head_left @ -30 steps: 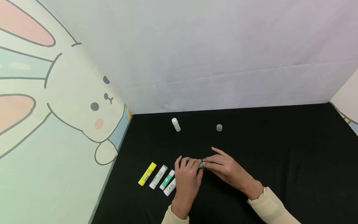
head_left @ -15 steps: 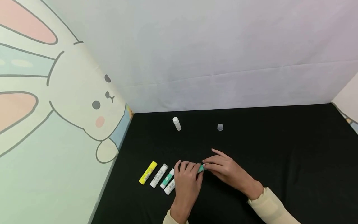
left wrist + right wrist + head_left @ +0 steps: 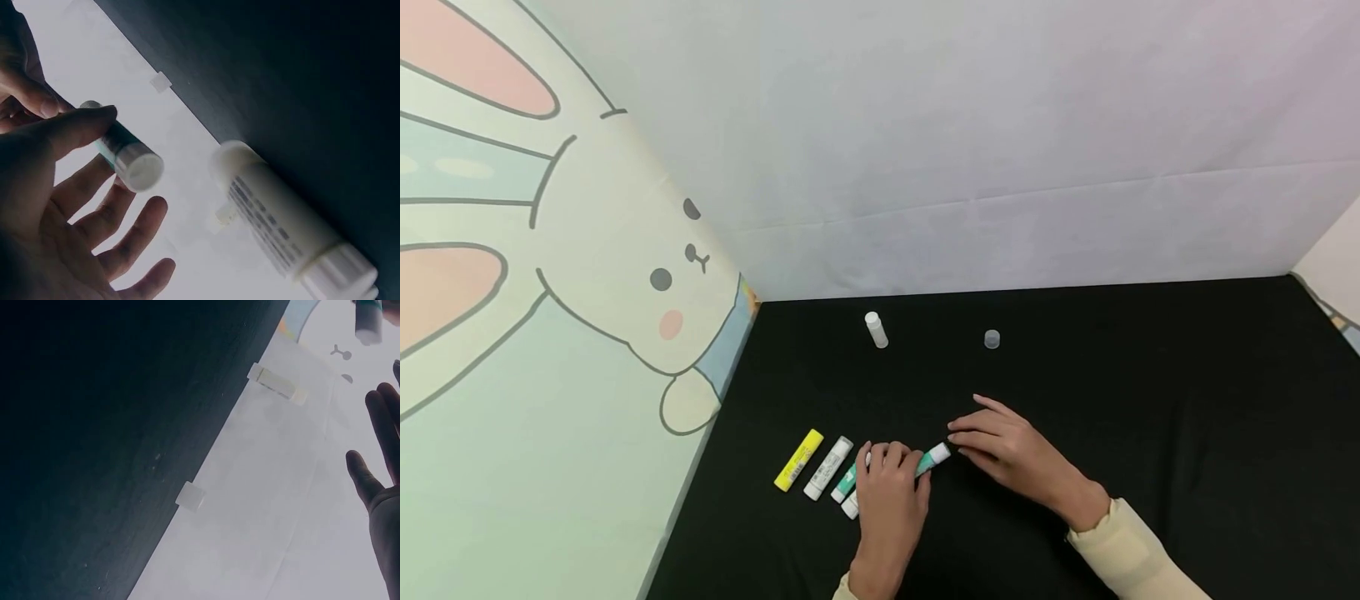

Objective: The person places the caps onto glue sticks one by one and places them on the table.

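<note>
My left hand [image 3: 887,492] pinches a green-and-white glue stick [image 3: 934,458] between thumb and fingers. In the left wrist view the other fingers spread below that stick [image 3: 119,144]. My right hand [image 3: 1003,442] is just right of the stick's white end, apart from it, with fingers extended and nothing held. Left of my left hand lies a slanted row: a yellow glue stick [image 3: 799,460], a white glue stick [image 3: 828,468], a second green-and-white glue stick [image 3: 844,485] and another white glue stick [image 3: 851,505]. My left hand partly hides the last two.
Farther back on the black tabletop [image 3: 1120,400] a small white glue stick [image 3: 876,330] stands upright. A short translucent cap [image 3: 992,339] sits to its right. A pale wall [image 3: 1000,150] rises behind the table, and a rabbit-patterned wall [image 3: 595,250] borders it on the left.
My left hand has moved left and a little toward me with the green-and-white glue stick. My right hand has let go of its end, so the stick's white end now shows.
</note>
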A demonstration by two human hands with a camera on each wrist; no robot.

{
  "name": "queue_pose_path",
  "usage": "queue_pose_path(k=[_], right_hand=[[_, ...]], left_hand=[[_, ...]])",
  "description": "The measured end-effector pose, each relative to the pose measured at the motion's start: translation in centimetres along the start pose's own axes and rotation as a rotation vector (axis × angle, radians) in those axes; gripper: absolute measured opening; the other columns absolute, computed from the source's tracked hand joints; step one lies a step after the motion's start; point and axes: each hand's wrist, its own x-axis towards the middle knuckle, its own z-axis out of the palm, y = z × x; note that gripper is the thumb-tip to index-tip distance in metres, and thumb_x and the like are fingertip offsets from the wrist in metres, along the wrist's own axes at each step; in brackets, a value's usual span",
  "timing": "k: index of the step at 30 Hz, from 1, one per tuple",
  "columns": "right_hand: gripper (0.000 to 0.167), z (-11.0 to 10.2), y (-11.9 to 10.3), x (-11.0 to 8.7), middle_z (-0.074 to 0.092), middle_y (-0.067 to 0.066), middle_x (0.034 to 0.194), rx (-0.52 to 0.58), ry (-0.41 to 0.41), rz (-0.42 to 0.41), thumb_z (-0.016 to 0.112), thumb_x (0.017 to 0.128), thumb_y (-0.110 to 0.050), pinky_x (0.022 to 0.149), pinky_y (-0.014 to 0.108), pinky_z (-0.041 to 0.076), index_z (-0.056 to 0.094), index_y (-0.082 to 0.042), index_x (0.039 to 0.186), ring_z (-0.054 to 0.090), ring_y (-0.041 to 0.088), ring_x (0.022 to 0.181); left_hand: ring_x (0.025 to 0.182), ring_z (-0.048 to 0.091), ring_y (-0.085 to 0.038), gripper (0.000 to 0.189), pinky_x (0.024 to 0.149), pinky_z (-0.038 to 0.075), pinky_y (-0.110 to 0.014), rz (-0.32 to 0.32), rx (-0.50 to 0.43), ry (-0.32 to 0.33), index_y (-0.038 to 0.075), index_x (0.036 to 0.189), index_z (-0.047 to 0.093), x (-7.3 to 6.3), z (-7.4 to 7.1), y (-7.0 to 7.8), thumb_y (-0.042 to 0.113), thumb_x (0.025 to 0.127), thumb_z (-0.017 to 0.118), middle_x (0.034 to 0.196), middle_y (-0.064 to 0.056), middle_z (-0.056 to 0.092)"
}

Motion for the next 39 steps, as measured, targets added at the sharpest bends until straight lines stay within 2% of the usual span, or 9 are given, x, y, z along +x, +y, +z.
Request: queue_pose_path(k=[3,5,11,13,16,19,21,30,39], right_hand=[[0.017,-0.1,0.2,-0.1,0.077,0.003,0.118,-0.006,0.001,0.011,0.072,0.103,-0.021,0.115,0.052,0.046,0.081,-0.009,0.109,0.073,0.018,0.110],[0.017,-0.2,0.3,-0.2,0.077,0.003,0.117,-0.007,0.005,0.015,0.070,0.104,-0.022,0.114,0.052,0.047,0.081,-0.009,0.110,0.073,0.018,0.109],[0.040,-0.5,0.7,-0.3,0.077,0.004,0.114,-0.012,0.018,0.023,0.049,0.112,-0.034,0.118,0.047,0.044,0.081,-0.009,0.107,0.073,0.018,0.107],[0.033,-0.6,0.8,-0.3,0.078,0.003,0.113,-0.009,0.018,0.029,0.056,0.110,-0.030,0.118,0.047,0.044,0.081,-0.009,0.106,0.073,0.018,0.106],[0.010,-0.7,0.9,-0.4,0.078,0.003,0.112,-0.014,0.012,0.040,0.079,0.097,-0.014,0.115,0.049,0.046,0.081,-0.010,0.106,0.073,0.018,0.106],[0.034,-0.9,1.1,-0.4,0.078,0.003,0.110,-0.038,0.010,0.051,0.092,0.075,0.001,0.108,0.054,0.051,0.081,-0.010,0.105,0.074,0.017,0.104],[0.040,-1.0,1.3,-0.4,0.078,0.004,0.109,-0.054,0.010,0.062,0.094,0.069,0.004,0.104,0.056,0.053,0.081,-0.009,0.104,0.074,0.017,0.103],[0.038,-2.1,2.8,-0.6,0.078,0.005,0.108,-0.119,0.021,0.078,0.093,0.067,0.007,0.100,0.060,0.054,0.081,-0.006,0.101,0.075,0.021,0.099],[0.036,-2.7,4.0,-0.6,0.078,0.006,0.108,-0.150,0.013,0.111,0.094,0.068,0.008,0.097,0.062,0.055,0.081,-0.004,0.099,0.074,0.023,0.100]], left_hand=[[0.099,0.063,-0.025,0.024,0.105,0.050,-0.057,-0.029,0.037,-0.028,0.018,0.092,0.081,-0.3,-0.1,-0.5,0.025,0.075,0.097,0.093,0.001,0.068],[0.099,0.063,-0.026,0.024,0.105,0.049,-0.058,-0.046,0.047,-0.045,0.018,0.091,0.081,-0.4,-0.2,-0.8,0.024,0.074,0.097,0.094,0.000,0.068],[0.101,0.063,-0.027,0.025,0.105,0.048,-0.058,-0.073,0.051,-0.102,0.016,0.092,0.081,-1.0,-0.5,-1.5,0.022,0.074,0.097,0.095,-0.001,0.070],[0.101,0.063,-0.028,0.026,0.105,0.048,-0.058,-0.073,0.056,-0.117,0.016,0.092,0.081,-1.1,-0.5,-1.6,0.024,0.074,0.097,0.096,-0.001,0.071],[0.100,0.063,-0.028,0.026,0.104,0.048,-0.058,-0.070,0.064,-0.128,0.015,0.092,0.081,-1.2,-0.6,-1.7,0.025,0.073,0.098,0.095,-0.003,0.072],[0.099,0.063,-0.028,0.027,0.103,0.049,-0.057,-0.069,0.082,-0.141,0.015,0.090,0.081,-1.4,-0.6,-1.7,0.025,0.072,0.098,0.093,-0.003,0.072],[0.099,0.063,-0.028,0.027,0.103,0.049,-0.057,-0.071,0.092,-0.155,0.015,0.090,0.081,-1.5,-0.7,-1.7,0.025,0.072,0.098,0.092,-0.003,0.071],[0.102,0.061,-0.030,0.026,0.104,0.047,-0.058,-0.102,0.102,-0.242,0.014,0.091,0.081,-1.7,-1.0,-1.7,0.024,0.073,0.097,0.094,-0.005,0.071],[0.099,0.058,-0.027,0.028,0.096,0.049,-0.048,-0.100,0.142,-0.259,0.015,0.092,0.080,-1.9,-0.8,-1.7,0.027,0.074,0.097,0.092,-0.003,0.068]])
